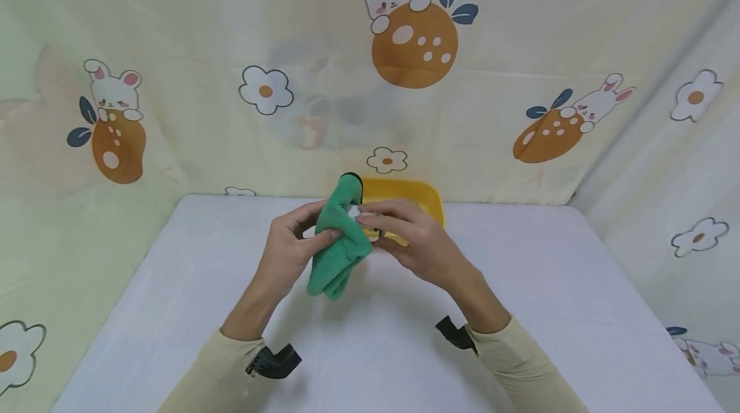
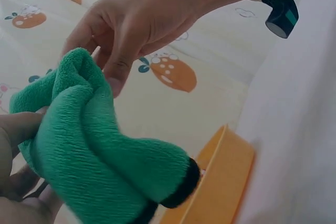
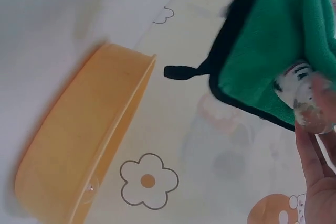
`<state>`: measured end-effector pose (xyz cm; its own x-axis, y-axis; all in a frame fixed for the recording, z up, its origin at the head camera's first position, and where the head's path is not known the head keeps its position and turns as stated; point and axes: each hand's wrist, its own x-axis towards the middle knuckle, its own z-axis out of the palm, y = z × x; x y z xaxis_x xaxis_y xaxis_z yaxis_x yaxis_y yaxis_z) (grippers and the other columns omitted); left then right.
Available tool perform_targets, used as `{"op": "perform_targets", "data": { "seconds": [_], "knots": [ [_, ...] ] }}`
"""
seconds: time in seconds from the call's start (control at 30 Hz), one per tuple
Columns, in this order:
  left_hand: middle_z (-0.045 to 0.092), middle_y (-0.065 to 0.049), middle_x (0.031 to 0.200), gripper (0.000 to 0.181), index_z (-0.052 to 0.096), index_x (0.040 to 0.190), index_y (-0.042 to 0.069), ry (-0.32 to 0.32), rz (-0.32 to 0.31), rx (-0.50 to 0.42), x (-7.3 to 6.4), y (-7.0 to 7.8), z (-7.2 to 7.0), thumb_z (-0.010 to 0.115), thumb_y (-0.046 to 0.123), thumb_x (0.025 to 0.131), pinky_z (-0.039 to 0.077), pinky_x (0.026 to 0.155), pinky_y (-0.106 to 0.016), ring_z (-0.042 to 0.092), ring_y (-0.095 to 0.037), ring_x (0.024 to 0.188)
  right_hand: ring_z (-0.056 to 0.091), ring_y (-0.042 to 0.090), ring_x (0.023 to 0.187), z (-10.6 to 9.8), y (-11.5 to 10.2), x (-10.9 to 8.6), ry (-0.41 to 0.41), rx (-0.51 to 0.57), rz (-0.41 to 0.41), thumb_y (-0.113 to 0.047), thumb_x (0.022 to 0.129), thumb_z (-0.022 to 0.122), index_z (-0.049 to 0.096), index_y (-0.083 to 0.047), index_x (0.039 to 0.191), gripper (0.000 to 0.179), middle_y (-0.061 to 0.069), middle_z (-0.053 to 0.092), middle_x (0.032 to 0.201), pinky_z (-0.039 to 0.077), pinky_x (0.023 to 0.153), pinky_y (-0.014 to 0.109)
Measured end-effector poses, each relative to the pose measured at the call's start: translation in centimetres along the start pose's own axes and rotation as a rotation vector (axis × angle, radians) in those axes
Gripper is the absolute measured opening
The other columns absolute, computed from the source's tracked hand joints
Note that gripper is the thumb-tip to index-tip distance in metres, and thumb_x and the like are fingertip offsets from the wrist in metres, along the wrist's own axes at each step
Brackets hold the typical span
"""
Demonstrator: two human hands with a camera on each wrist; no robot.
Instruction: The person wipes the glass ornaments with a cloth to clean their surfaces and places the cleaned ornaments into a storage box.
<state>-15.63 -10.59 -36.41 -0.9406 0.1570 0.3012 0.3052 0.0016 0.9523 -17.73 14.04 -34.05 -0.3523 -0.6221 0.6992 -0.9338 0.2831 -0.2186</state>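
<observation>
My left hand (image 1: 286, 249) grips a folded green towel (image 1: 338, 227) with black edging, thumb on top, above the table. In the right wrist view, the towel's black hanging loop (image 3: 181, 72) sticks out from a corner. Against the towel, my right hand (image 1: 428, 246) pinches a small white figure with black stripes (image 3: 296, 83). Its lower part looks clear, and fingers cover much of it. The left wrist view has the towel hiding the figure, with the right hand (image 2: 139, 24) behind the cloth.
Just behind the hands, a yellow plastic basin (image 1: 432, 198) stands near the table's back edge. Something small and clear shows at its rim in the right wrist view. The white table (image 1: 509, 310) meets a patterned curtain (image 1: 497, 34) at the back and sides.
</observation>
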Motion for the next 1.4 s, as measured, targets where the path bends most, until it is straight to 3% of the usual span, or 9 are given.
{"op": "perform_targets", "data": {
  "seconds": [0.23, 0.43, 0.63, 0.87, 1.0, 1.13, 1.4],
  "knots": [
    [0.070, -0.008, 0.123, 0.041, 0.068, 0.129, 0.009, 0.013, 0.034, -0.008, -0.2, -0.1, 0.3, 0.078, 0.009, 0.090, 0.062, 0.086, -0.037, 0.064, -0.025, 0.114, 0.064, 0.023, 0.118, 0.3, -0.3, -0.3, 0.048, 0.126, 0.216, -0.001, 0.078, 0.086, 0.069, -0.006, 0.129, 0.054, 0.007, 0.068, 0.129, 0.057, 0.095, 0.029],
    [0.070, -0.008, 0.123, 0.041, 0.068, 0.129, 0.008, 0.028, 0.065, -0.013, -0.4, -0.1, 0.3, 0.078, 0.006, 0.089, 0.062, 0.086, -0.036, 0.065, -0.024, 0.114, 0.069, 0.016, 0.103, 0.2, -0.5, -0.2, 0.086, 0.258, 0.347, -0.008, 0.081, 0.085, 0.069, -0.008, 0.127, 0.048, 0.003, 0.071, 0.123, 0.061, 0.087, 0.031],
    [0.069, -0.008, 0.125, 0.042, 0.067, 0.130, 0.007, 0.025, 0.100, -0.035, -0.5, -0.3, 0.4, 0.077, 0.003, 0.089, 0.061, 0.089, -0.037, 0.064, -0.025, 0.116, 0.072, 0.013, 0.090, -0.1, -0.7, 0.3, 0.091, 0.306, 0.466, -0.014, 0.085, 0.083, 0.071, -0.008, 0.122, 0.039, 0.002, 0.074, 0.114, 0.062, 0.080, 0.028],
    [0.068, -0.007, 0.126, 0.045, 0.065, 0.133, 0.008, 0.028, 0.127, -0.045, -0.7, -0.3, 0.5, 0.075, 0.001, 0.090, 0.060, 0.090, -0.037, 0.064, -0.026, 0.116, 0.071, 0.017, 0.097, -0.5, -0.5, 0.3, 0.059, 0.442, 0.578, -0.017, 0.090, 0.078, 0.070, -0.011, 0.125, 0.036, 0.002, 0.071, 0.120, 0.062, 0.083, 0.030],
    [0.068, -0.007, 0.125, 0.044, 0.065, 0.132, 0.009, 0.047, 0.133, -0.039, -0.5, -0.3, 0.5, 0.075, 0.001, 0.090, 0.060, 0.090, -0.036, 0.064, -0.026, 0.116, 0.069, 0.020, 0.103, -0.6, -0.3, 0.1, 0.038, 0.497, 0.561, -0.012, 0.088, 0.079, 0.069, -0.012, 0.129, 0.042, 0.001, 0.068, 0.125, 0.060, 0.090, 0.032],
    [0.068, -0.007, 0.125, 0.043, 0.066, 0.132, 0.008, 0.058, 0.119, -0.039, -0.4, -0.2, 0.6, 0.074, 0.000, 0.090, 0.060, 0.090, -0.035, 0.064, -0.025, 0.116, 0.067, 0.021, 0.106, -0.4, 0.0, 0.0, 0.027, 0.493, 0.492, -0.007, 0.084, 0.081, 0.068, -0.012, 0.131, 0.049, 0.003, 0.067, 0.128, 0.058, 0.094, 0.033],
    [0.068, -0.008, 0.126, 0.042, 0.066, 0.132, 0.008, 0.064, 0.087, -0.022, -0.3, -0.2, 0.5, 0.074, 0.002, 0.091, 0.061, 0.087, -0.034, 0.064, -0.024, 0.115, 0.064, 0.021, 0.119, 0.0, 0.5, -0.1, 0.018, 0.286, 0.291, -0.003, 0.079, 0.084, 0.069, -0.007, 0.131, 0.054, 0.006, 0.068, 0.129, 0.056, 0.098, 0.028]
  ]
}}
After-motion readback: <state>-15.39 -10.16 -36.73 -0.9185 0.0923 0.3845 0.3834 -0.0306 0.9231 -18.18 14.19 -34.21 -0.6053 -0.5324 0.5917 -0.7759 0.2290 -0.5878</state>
